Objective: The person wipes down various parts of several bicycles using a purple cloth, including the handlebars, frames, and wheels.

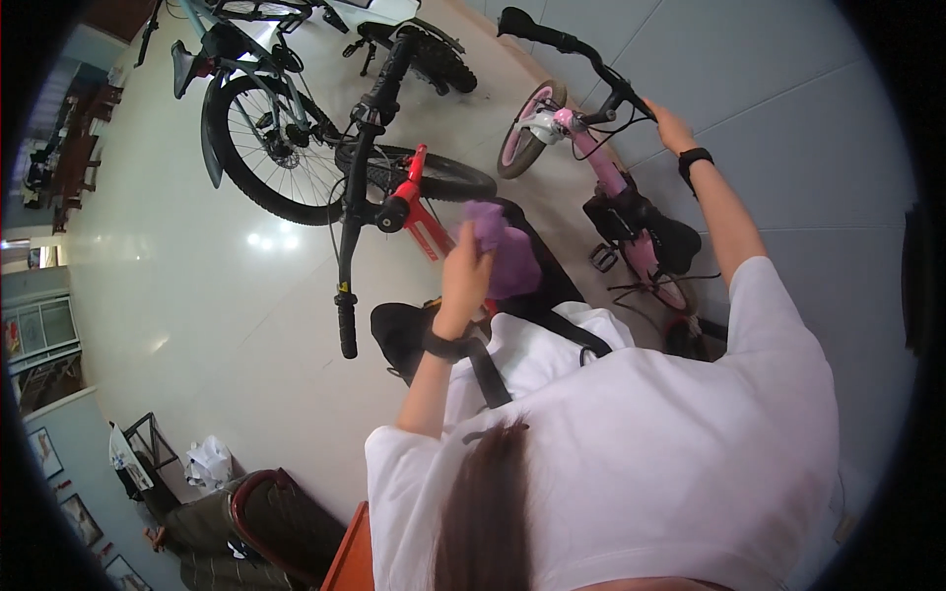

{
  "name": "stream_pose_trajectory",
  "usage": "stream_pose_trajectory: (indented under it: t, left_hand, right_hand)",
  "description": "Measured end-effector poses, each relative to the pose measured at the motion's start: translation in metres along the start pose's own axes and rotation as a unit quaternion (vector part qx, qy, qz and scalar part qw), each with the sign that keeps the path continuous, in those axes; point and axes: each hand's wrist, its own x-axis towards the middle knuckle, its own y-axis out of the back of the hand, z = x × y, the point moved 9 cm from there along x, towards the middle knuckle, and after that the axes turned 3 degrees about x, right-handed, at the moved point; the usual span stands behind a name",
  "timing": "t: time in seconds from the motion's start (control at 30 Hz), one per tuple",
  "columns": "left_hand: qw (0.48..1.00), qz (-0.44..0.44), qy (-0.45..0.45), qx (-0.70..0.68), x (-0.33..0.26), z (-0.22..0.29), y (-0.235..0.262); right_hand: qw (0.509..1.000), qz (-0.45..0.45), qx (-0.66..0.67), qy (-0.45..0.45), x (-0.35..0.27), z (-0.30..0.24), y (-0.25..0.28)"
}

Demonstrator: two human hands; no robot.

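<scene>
My left hand [464,278] is closed around a crumpled purple cloth [508,260], which hangs over my lap, close to the red frame [424,229] of a bicycle. That bicycle's black handlebar [353,222] runs just left of the hand. My right hand [672,129] reaches forward and rests on the right end of the black handlebar [618,91] of a small pink bicycle [609,175]; its fingers wrap the grip, partly out of sight. The pink bicycle stands upright beside the wall, its black saddle [675,236] toward me.
A grey bicycle [258,74] with a black saddle and more bicycles stand at the far left. A grey panelled wall [818,158] rises along the right. A dark upholstered chair [286,517] and a white plastic bag [209,463] are at the lower left, on a pale shiny floor [227,335].
</scene>
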Motion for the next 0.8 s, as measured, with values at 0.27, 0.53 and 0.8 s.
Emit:
stream_pose_trajectory:
  t: [0.27,0.53,0.8]
  left_hand:
    - [0.961,0.261,-0.032,-0.088,0.016,0.018,0.068]
    - [0.926,0.323,-0.179,-0.083,0.089,0.097,0.076]
    - [0.882,0.328,-0.338,0.008,0.165,0.161,0.05]
  right_hand:
    - [0.977,0.001,-0.182,-0.115,0.048,0.045,-0.012]
    - [0.978,0.125,-0.119,0.114,0.038,0.02,0.004]
    - [0.941,0.216,-0.147,0.217,0.029,0.015,0.0]
